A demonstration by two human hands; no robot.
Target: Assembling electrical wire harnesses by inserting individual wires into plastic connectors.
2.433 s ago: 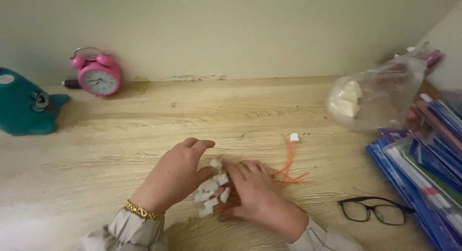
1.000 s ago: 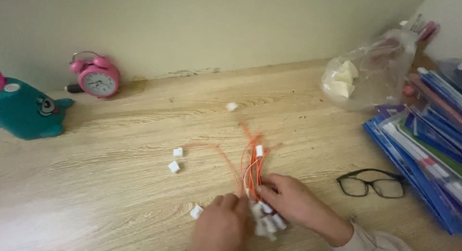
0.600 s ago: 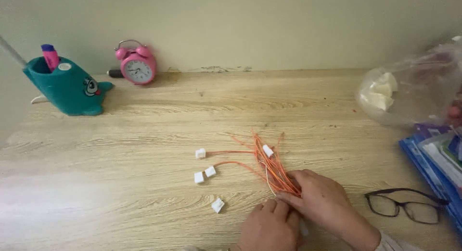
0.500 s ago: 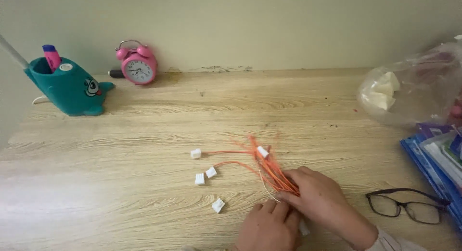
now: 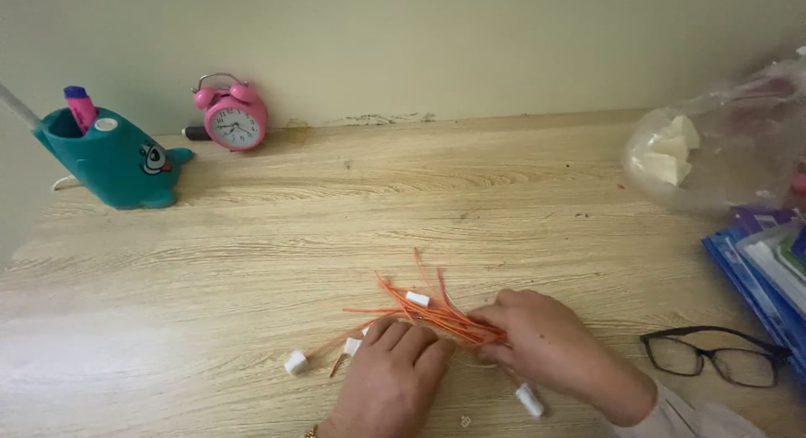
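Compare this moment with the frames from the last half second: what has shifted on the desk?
The left hand has come forward onto the orange wires, covering the white connectors that lay spread to the left; only a few still show. The right hand still pinches the bundle at its right end. The pink alarm clock, teal pen holder, glasses and plastic bag lie as before.

Pale wood-grain desk (image 5: 252, 236) against a plain cream wall (image 5: 437, 43).
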